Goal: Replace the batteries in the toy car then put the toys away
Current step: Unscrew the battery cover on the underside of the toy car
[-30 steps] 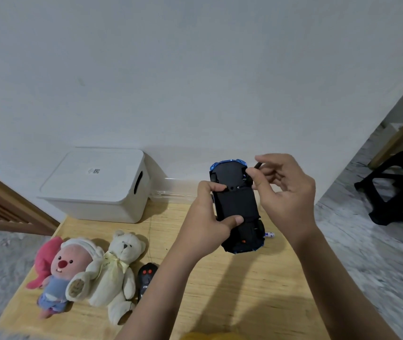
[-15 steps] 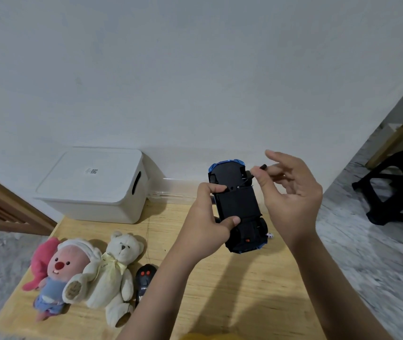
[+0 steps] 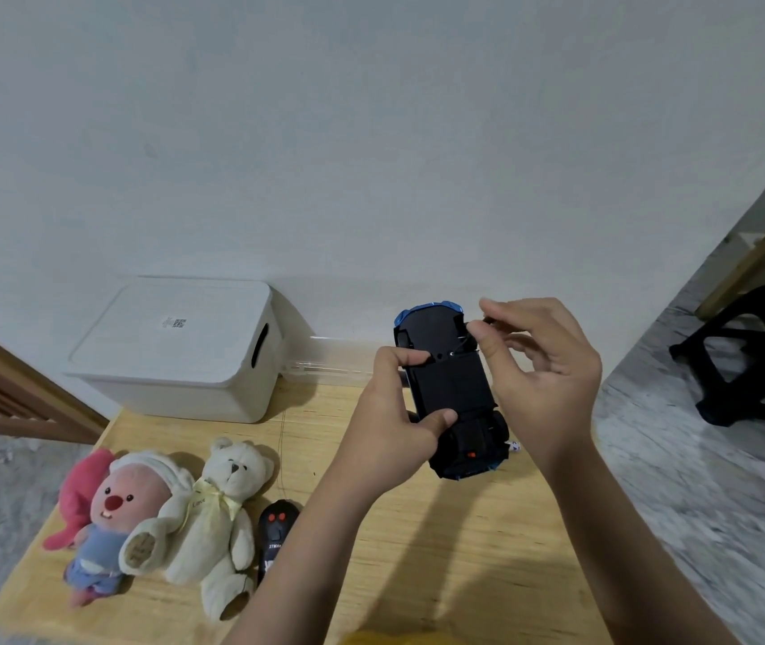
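- Your left hand (image 3: 399,412) grips the toy car (image 3: 452,393) belly-up above the table's (image 3: 441,551) far right corner
- Your right hand (image 3: 543,365) has shifted to pinch something small and dark at the car's front edge
- Battery cover looks closed; opening comes next

Wooden table (image 3: 441,551) with white lidded box (image 3: 176,351), pink plush (image 3: 110,519), cream teddy bear (image 3: 222,519), black remote (image 3: 276,533).

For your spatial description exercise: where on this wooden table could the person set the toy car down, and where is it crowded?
Bare wood on the table lies below the toy car, between the two forearms, and between the white storage box and the plush toys. The front left is crowded: pink plush, white teddy bear and black remote lie side by side.
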Demonstrator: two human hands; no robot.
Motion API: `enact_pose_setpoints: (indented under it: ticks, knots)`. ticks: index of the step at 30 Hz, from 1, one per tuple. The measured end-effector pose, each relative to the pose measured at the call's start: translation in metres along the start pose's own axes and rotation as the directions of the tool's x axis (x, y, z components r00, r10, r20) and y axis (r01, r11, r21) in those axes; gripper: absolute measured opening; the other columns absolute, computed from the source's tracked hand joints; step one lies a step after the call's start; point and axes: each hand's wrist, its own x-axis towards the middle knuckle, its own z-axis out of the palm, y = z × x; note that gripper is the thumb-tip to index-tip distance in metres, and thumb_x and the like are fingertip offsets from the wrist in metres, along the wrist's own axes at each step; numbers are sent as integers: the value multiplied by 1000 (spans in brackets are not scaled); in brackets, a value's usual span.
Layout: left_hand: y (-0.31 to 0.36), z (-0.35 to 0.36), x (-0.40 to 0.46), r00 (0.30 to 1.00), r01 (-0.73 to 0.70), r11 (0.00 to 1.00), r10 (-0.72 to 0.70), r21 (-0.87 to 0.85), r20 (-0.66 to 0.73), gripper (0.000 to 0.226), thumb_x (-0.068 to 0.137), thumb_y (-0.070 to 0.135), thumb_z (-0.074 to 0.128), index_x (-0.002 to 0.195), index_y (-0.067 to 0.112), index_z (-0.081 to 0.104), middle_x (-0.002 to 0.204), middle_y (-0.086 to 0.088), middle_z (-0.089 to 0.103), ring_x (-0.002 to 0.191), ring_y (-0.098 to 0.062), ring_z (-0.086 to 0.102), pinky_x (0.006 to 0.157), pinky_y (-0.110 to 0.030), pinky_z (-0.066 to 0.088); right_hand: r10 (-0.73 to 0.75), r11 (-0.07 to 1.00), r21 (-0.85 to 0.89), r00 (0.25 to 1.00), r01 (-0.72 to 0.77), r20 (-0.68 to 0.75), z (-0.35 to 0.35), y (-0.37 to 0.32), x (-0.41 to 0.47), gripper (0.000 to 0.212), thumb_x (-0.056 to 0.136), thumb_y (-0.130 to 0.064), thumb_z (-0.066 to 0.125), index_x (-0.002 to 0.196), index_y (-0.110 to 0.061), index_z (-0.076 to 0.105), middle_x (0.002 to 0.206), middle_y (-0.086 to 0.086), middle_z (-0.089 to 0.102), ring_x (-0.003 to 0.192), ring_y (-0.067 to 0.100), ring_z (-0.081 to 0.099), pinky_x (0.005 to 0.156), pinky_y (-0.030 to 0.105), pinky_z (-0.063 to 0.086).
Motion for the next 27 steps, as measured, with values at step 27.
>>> enact_pose_setpoints:
  ticks: [27]
  knots:
    - [1,-4,-5,1000,19,999,-19,-29,-8,51,84,4,67,100,40,35,103,9,51,60,-3,67,51,-17,52,128,985,115,991,-130,26,2,-13,-5,22,80,-8,71,93,-25,65,89,4,66,78,18,65,72,32,53]
